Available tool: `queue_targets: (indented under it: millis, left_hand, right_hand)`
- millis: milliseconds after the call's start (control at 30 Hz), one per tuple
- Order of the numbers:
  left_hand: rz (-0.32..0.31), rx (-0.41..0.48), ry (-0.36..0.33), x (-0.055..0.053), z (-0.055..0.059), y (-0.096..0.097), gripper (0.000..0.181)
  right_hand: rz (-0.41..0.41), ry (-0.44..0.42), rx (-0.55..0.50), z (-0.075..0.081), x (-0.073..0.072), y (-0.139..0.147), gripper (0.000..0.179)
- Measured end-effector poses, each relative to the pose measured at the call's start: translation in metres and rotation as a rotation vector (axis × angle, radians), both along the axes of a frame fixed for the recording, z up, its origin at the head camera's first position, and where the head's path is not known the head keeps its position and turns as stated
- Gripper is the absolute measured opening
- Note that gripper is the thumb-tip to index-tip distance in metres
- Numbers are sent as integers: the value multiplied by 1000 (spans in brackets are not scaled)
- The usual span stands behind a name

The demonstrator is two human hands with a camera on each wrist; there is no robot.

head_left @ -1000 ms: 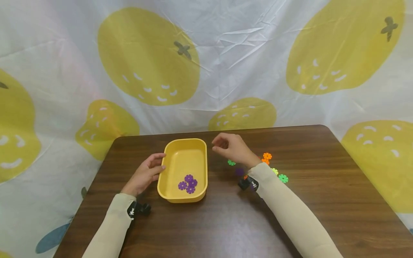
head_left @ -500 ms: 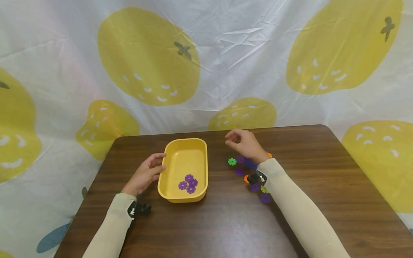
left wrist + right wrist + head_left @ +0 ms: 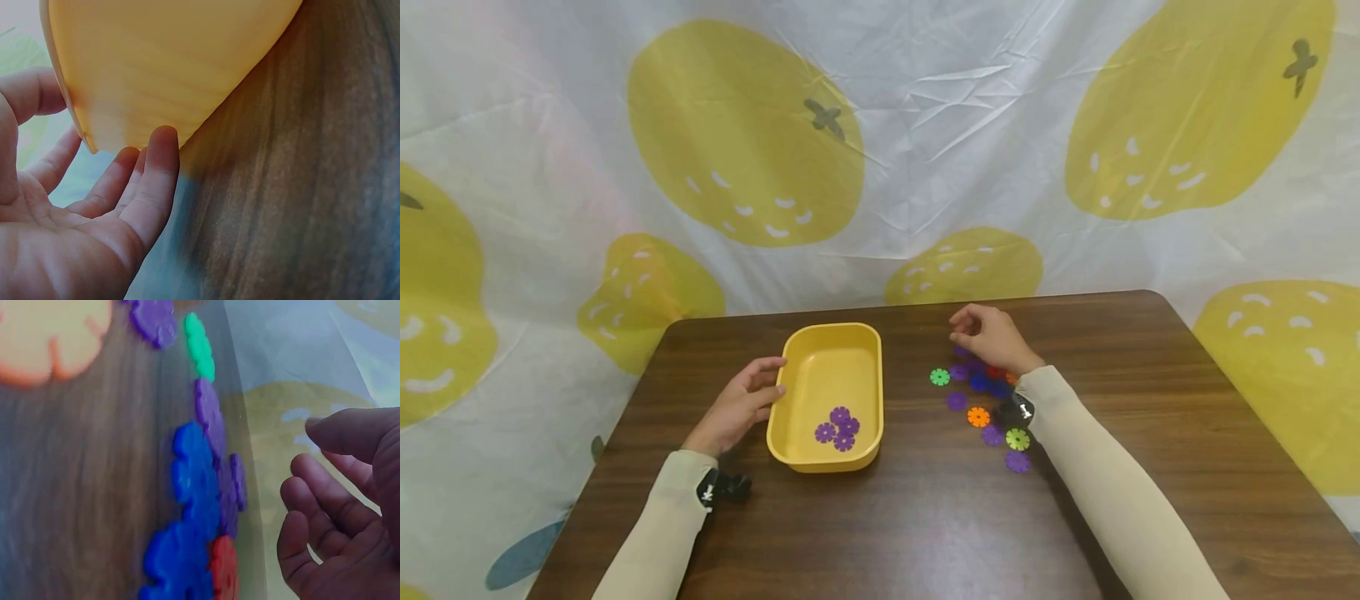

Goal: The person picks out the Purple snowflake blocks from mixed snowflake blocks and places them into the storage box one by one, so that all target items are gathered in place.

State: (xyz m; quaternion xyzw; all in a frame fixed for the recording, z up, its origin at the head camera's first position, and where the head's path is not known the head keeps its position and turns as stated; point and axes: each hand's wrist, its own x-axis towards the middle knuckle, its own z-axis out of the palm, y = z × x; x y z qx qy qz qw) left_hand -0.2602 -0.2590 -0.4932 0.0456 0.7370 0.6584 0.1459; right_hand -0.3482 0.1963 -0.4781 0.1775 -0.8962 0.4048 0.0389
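Observation:
My left hand (image 3: pixel 741 404) holds the yellow plastic basin (image 3: pixel 775 429) by its left side. In the left wrist view its thumb reaches the rim and its fingertips (image 3: pixel 164 140) lie along the outer wall. Inside the basin sit several purple flower-shaped discs (image 3: pixel 842 442). My right hand (image 3: pixel 996 337) hovers above the loose discs at the basin's right, fingers loosely curled with nothing between them. Just below its fingertips is a purple disc (image 3: pixel 961 352). Blue discs (image 3: pixel 194 469) and a red disc (image 3: pixel 225 569) lie beside it in the right wrist view.
On the brown wooden table (image 3: pixel 895 533), a green disc (image 3: pixel 939 377), an orange disc (image 3: pixel 978 417) and a yellow-green disc (image 3: pixel 1017 439) lie among more purple ones. My right sleeve (image 3: pixel 1097 467) crosses the table's right part. A fruit-print curtain (image 3: pixel 910 167) hangs behind.
My right hand has moved right, from beside the basin to over the loose discs, its forearm uncovering several of them. The left hand and the basin stay in place.

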Motion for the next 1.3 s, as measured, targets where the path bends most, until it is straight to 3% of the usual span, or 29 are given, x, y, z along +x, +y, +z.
queue_targets:
  millis: [267,733,967,1167,1300]
  left_hand:
    - [3,-7,-3,0,0,1,57]
    - [-4,-5,-1,0,1,0,57]
    - [-1,-14,-7,-1,0,-1,58]
    - [1,-14,-7,-2,-1,-2,58]
    - [-5,-11,-6,-2,-1,-3,59]
  right_hand:
    - [-4,-85,65,-3,1,8,36]
    - [20,-119,237,-11,-7,13,35]
    - [7,-156,249,-12,-7,14,23]
    - [6,-158,246,-11,-8,14,33]
    - [8,-177,272,-8,-9,13,31]
